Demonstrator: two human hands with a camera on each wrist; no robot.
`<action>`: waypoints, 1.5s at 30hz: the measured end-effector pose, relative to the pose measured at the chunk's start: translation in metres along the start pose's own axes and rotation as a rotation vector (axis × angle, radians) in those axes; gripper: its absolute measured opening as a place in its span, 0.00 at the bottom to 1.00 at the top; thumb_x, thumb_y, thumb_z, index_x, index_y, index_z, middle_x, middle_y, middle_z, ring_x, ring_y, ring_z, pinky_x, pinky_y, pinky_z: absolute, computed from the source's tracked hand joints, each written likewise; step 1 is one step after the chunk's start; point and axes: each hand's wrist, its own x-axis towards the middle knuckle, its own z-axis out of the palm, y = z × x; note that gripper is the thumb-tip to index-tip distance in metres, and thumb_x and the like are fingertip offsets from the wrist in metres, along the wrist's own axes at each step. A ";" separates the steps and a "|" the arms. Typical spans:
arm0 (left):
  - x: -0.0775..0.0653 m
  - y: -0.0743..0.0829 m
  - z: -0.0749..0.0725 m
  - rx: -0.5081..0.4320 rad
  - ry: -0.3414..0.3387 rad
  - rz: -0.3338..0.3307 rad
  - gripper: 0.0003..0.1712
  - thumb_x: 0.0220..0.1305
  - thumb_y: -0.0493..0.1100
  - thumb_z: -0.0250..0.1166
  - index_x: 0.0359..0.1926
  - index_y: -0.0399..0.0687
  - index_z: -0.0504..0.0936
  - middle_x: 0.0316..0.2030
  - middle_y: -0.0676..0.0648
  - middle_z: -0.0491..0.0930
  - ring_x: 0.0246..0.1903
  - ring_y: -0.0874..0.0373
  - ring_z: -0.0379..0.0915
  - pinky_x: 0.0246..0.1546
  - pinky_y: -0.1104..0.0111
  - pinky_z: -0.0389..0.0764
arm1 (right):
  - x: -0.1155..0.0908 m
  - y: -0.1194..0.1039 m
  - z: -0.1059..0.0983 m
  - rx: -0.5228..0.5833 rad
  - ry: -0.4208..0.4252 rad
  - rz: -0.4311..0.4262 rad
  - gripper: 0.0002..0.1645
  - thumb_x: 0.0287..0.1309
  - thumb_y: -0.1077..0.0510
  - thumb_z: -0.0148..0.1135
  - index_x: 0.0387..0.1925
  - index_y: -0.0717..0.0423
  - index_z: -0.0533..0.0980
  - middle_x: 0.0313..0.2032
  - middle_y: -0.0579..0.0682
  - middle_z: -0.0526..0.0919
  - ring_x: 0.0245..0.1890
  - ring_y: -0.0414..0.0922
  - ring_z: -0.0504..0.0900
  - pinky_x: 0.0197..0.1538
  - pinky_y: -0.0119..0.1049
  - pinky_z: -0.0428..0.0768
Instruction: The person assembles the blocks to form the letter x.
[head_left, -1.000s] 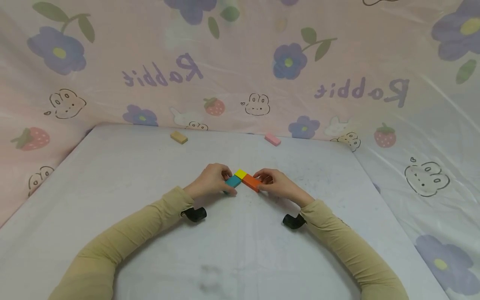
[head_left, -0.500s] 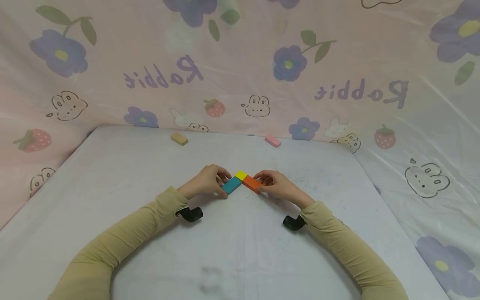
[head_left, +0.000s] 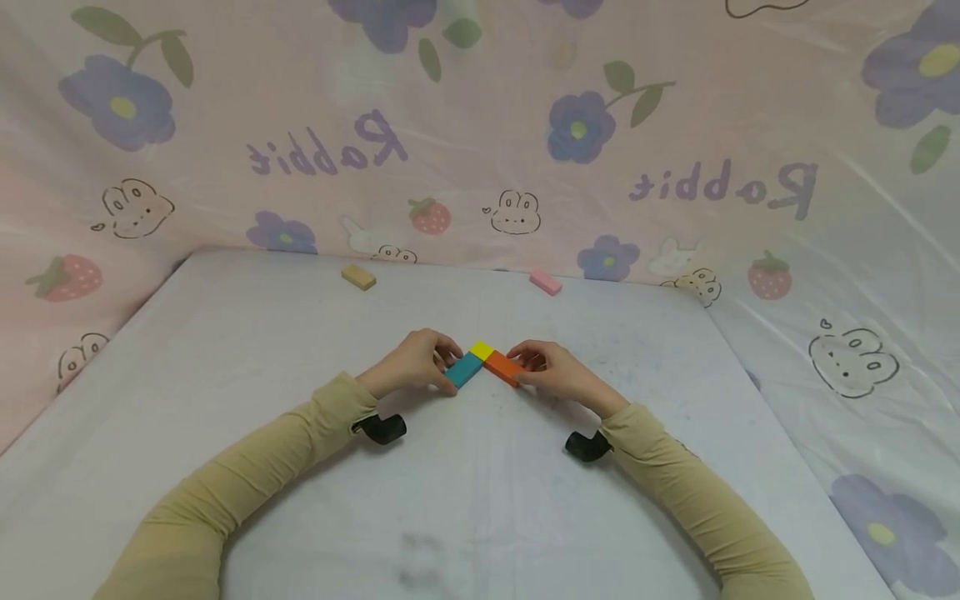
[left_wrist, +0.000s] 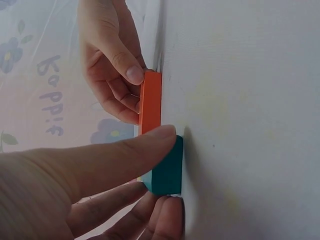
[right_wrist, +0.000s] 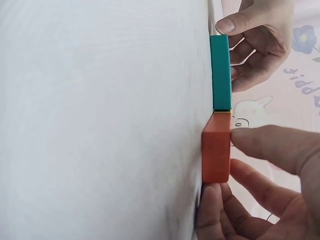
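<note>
A teal block (head_left: pixel 464 370) and an orange block (head_left: pixel 502 367) lie flat on the white table, slanting away from each other. Their far ends meet at a yellow block (head_left: pixel 482 350), forming an angled shape. My left hand (head_left: pixel 416 362) holds the teal block by its outer end, thumb on the near side and fingers beyond. On the other side, my right hand (head_left: pixel 558 372) grips the outer end of the orange block (right_wrist: pixel 216 155) between thumb and curled fingers. In the left wrist view, my thumb partly covers the teal block (left_wrist: pixel 167 170); the yellow one is hidden there.
A tan block (head_left: pixel 358 277) lies near the table's back edge at left, and a pink block (head_left: pixel 545 282) near it at right. Black wrist-worn pieces (head_left: pixel 384 429) hang under both sleeves. A patterned curtain (head_left: pixel 465 125) rises behind the table (head_left: pixel 480 500).
My left hand has drawn back a little to the left along the teal block, uncovering more of its top. The right hand and the blocks look about the same.
</note>
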 end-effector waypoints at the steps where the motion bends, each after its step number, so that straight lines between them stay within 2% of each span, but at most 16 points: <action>1: 0.000 0.000 0.000 0.003 0.001 0.003 0.30 0.39 0.34 0.80 0.48 0.36 0.81 0.36 0.46 0.80 0.33 0.56 0.75 0.37 0.69 0.78 | 0.000 0.000 0.000 0.000 -0.001 -0.002 0.19 0.60 0.60 0.63 0.53 0.58 0.75 0.41 0.52 0.78 0.40 0.48 0.75 0.43 0.39 0.75; 9: -0.002 0.001 0.001 0.015 0.012 0.021 0.30 0.39 0.35 0.80 0.47 0.35 0.81 0.34 0.46 0.80 0.33 0.56 0.75 0.37 0.68 0.78 | 0.000 0.002 0.000 0.004 -0.004 -0.007 0.19 0.60 0.61 0.63 0.54 0.59 0.75 0.42 0.54 0.78 0.41 0.49 0.75 0.43 0.39 0.75; 14: -0.001 0.000 0.003 0.023 0.019 0.020 0.30 0.39 0.36 0.81 0.46 0.36 0.81 0.33 0.47 0.80 0.33 0.56 0.75 0.37 0.68 0.78 | 0.001 0.001 0.001 0.011 -0.011 -0.023 0.21 0.61 0.63 0.61 0.55 0.65 0.73 0.43 0.60 0.77 0.42 0.53 0.75 0.43 0.42 0.74; 17: 0.001 0.000 0.003 0.026 0.024 0.018 0.30 0.39 0.37 0.81 0.46 0.36 0.81 0.33 0.48 0.79 0.34 0.56 0.74 0.36 0.68 0.77 | -0.007 -0.017 -0.002 0.013 -0.022 -0.018 0.20 0.61 0.66 0.60 0.55 0.69 0.72 0.44 0.63 0.77 0.43 0.56 0.74 0.43 0.41 0.74; 19: 0.001 0.000 0.004 0.025 0.026 0.015 0.30 0.39 0.37 0.81 0.46 0.37 0.82 0.33 0.48 0.79 0.34 0.56 0.74 0.36 0.68 0.77 | -0.007 -0.018 -0.002 0.011 -0.025 -0.012 0.20 0.61 0.66 0.59 0.55 0.69 0.72 0.44 0.64 0.77 0.43 0.57 0.74 0.43 0.41 0.74; 21: 0.001 0.000 0.003 0.025 0.026 0.012 0.30 0.39 0.38 0.81 0.46 0.37 0.82 0.33 0.48 0.80 0.33 0.56 0.74 0.36 0.68 0.77 | -0.007 -0.016 -0.002 0.011 -0.024 -0.013 0.21 0.61 0.65 0.60 0.55 0.67 0.73 0.44 0.62 0.77 0.43 0.55 0.75 0.43 0.40 0.74; 24: 0.001 0.001 0.002 0.005 0.020 -0.008 0.29 0.42 0.41 0.80 0.47 0.37 0.81 0.33 0.48 0.80 0.30 0.57 0.75 0.32 0.69 0.78 | 0.000 0.001 0.000 0.007 -0.017 -0.011 0.21 0.61 0.61 0.62 0.55 0.62 0.74 0.44 0.58 0.78 0.42 0.51 0.75 0.43 0.41 0.75; 29: 0.005 0.004 -0.002 -0.074 0.009 -0.074 0.25 0.54 0.44 0.73 0.50 0.35 0.80 0.35 0.45 0.78 0.23 0.54 0.78 0.26 0.67 0.81 | 0.001 0.002 -0.001 0.000 -0.014 -0.010 0.19 0.60 0.60 0.63 0.53 0.58 0.75 0.42 0.53 0.78 0.41 0.48 0.76 0.43 0.40 0.75; 31: 0.007 0.005 -0.003 -0.077 0.016 -0.090 0.23 0.56 0.44 0.71 0.50 0.36 0.80 0.35 0.44 0.78 0.23 0.53 0.78 0.26 0.67 0.81 | 0.001 0.001 -0.001 -0.004 -0.012 -0.004 0.19 0.60 0.60 0.63 0.53 0.57 0.75 0.42 0.52 0.78 0.41 0.48 0.76 0.44 0.40 0.75; 38: 0.014 0.008 -0.003 -0.078 0.021 -0.133 0.16 0.57 0.43 0.71 0.44 0.38 0.83 0.34 0.44 0.78 0.26 0.54 0.77 0.29 0.68 0.82 | 0.003 0.003 -0.001 -0.007 -0.018 0.014 0.19 0.60 0.60 0.63 0.53 0.55 0.75 0.42 0.51 0.78 0.41 0.48 0.75 0.44 0.40 0.75; 45: 0.020 0.006 -0.005 -0.094 0.005 -0.137 0.15 0.56 0.42 0.71 0.43 0.39 0.84 0.34 0.45 0.79 0.27 0.55 0.74 0.29 0.69 0.81 | 0.003 0.004 0.000 -0.001 -0.013 0.022 0.19 0.60 0.60 0.63 0.53 0.55 0.75 0.42 0.51 0.78 0.42 0.48 0.75 0.45 0.40 0.75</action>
